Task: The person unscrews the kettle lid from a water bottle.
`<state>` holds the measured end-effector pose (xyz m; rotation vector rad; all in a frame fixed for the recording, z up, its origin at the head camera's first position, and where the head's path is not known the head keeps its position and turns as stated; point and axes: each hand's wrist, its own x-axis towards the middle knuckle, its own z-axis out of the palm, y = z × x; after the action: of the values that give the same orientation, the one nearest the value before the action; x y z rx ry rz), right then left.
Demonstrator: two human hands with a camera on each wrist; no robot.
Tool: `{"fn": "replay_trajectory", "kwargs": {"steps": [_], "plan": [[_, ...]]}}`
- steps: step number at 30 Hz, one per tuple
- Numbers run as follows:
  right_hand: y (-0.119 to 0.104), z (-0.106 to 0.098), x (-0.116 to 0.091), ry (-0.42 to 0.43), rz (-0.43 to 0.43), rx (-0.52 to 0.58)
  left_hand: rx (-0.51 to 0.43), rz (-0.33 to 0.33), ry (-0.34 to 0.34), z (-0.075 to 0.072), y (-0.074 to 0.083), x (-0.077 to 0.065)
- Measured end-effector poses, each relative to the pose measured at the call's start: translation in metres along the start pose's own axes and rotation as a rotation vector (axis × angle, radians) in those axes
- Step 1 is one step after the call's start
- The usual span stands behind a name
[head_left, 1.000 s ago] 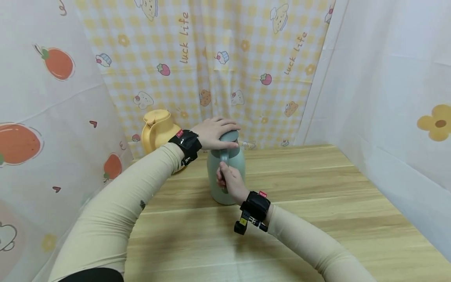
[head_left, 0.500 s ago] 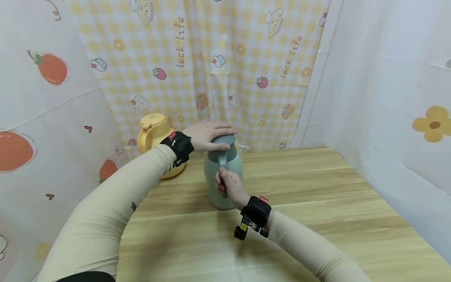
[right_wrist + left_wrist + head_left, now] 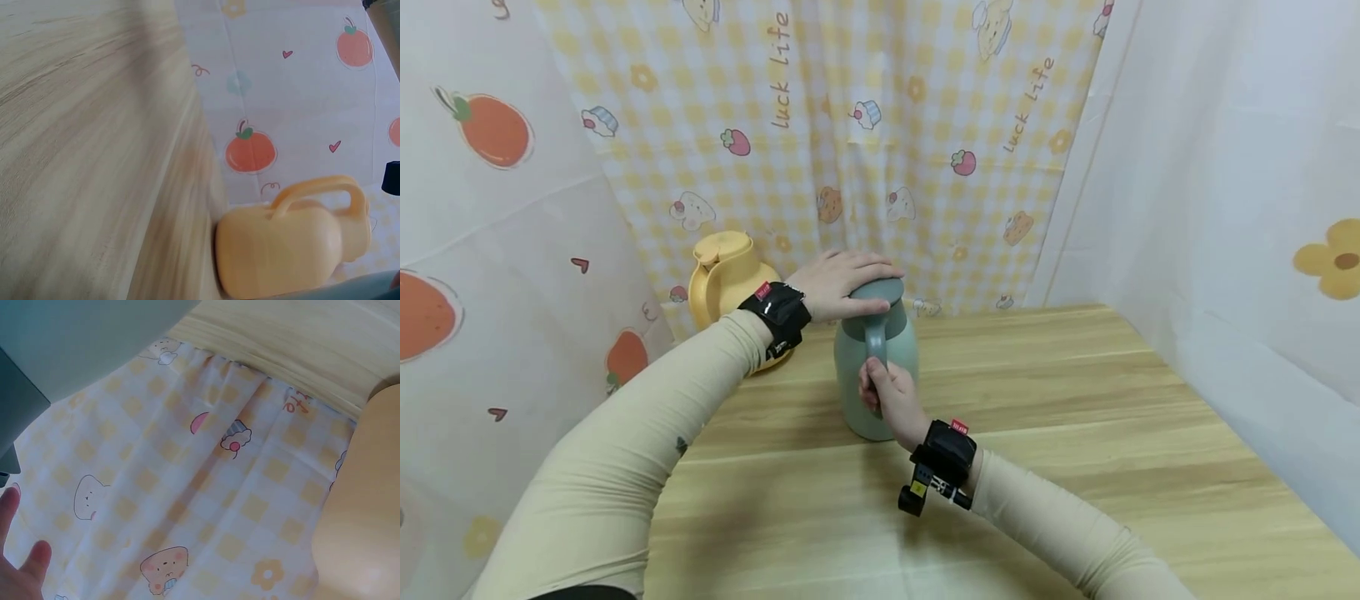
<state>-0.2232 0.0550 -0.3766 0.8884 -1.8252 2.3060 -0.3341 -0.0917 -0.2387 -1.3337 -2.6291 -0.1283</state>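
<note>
A pale green thermos jug (image 3: 853, 383) with a grey-green lid (image 3: 880, 290) stands upright on the wooden table. My left hand (image 3: 842, 285) lies over the lid, its fingers straight across the far side and the thumb along the near side. Curled round the jug's handle (image 3: 876, 337) is my right hand (image 3: 891, 392), with the thumb on top. In the left wrist view, the jug's body (image 3: 94, 337) fills the upper left, and fingertips of the left hand (image 3: 22, 569) show at lower left. Only a strip of the jug (image 3: 350, 289) appears in the right wrist view.
A yellow jug (image 3: 748, 275) with a handle stands behind the left wrist, partly hidden by it. Patterned curtains (image 3: 925, 125) enclose the table (image 3: 1037, 400) at the back and both sides.
Both hands keep their places on the lid and handle. The jug stays upright on the table, while the head view shifts slightly.
</note>
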Motion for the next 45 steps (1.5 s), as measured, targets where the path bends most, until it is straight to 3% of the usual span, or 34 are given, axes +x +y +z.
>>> {"fn": "replay_trajectory", "kwargs": {"steps": [11,19,28,45], "plan": [[-0.006,0.009,0.001,0.145,0.043,-0.070,0.080,-0.038,0.025,-0.001,0.004,0.000],[-0.008,0.010,0.000,0.149,0.054,-0.079,0.102,-0.063,0.026,0.000,0.008,-0.001],[-0.006,0.010,-0.001,0.157,0.031,-0.076,0.104,-0.150,-0.013,-0.004,0.019,-0.003],[-0.008,0.009,-0.003,0.153,0.051,-0.059,0.084,-0.252,-0.012,-0.004,0.031,-0.003]]}}
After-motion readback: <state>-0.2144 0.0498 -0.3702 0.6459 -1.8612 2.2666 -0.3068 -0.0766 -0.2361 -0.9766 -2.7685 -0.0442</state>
